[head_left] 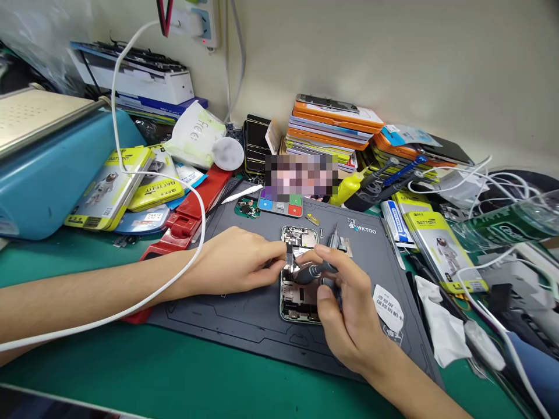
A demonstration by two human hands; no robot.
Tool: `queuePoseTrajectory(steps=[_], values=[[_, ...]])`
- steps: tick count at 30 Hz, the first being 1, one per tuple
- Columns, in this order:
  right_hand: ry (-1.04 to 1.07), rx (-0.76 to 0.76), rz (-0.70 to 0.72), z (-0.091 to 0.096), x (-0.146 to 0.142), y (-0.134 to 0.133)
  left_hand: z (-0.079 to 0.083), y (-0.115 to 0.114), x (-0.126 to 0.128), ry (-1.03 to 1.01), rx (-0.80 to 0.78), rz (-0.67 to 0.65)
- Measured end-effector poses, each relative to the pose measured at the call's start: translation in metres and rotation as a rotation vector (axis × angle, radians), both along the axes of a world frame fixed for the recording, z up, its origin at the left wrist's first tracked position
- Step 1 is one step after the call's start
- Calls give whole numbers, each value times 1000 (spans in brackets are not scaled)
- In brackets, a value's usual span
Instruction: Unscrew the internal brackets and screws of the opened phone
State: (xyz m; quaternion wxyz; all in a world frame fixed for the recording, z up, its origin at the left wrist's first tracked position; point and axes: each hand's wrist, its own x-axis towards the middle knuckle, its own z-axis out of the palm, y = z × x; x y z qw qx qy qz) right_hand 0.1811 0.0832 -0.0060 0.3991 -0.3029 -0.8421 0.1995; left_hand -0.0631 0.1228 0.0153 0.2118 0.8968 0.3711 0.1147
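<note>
1. The left hand (233, 259) reaches in from its own side, thumb and forefinger drawn together at the near-side edge of the opened smartphone (301, 294). A dark strip (289, 254) stands right by those fingertips; whether they pinch it or merely steady the phone, I cannot tell.
2. The right hand (351, 299) grasps a dark grey screwdriver (313, 271) between thumb and fingers, its working end directed leftward, over the phone's middle. The tip's contact with any screw is too small to tell.
3. The phone lies between the two hands on a dark grey repair mat (244, 329), just beyond the left fingertips, its lower end partly behind the right thumb.
4. As for progress, the casing is already open and the inner parts are exposed. Work appears to be centred on the phone's middle; the dark strip seems not to lie flat, and the phone is not closed up. Whether parts are being removed or refitted cannot be told.
5. Beyond the right fingers lie a slim pointed tool (334, 237) and a small yellow piece (312, 219); beyond the left hand, a green circuit board (247, 208).
</note>
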Motion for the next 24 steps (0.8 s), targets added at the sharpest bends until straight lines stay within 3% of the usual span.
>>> queuePoseTrajectory(steps=[12, 17, 21, 24], values=[[6, 16, 4, 2, 1, -1, -5, 0, -5, -234, 74, -92], [20, 1, 4, 1, 2, -1, -8, 1, -8, -234, 85, -143], [16, 45, -57, -1, -1, 1, -9, 1, -8, -214, 65, -154], [87, 31, -22, -1, -3, 0, -8, 2, -7, -256, -9, -151]])
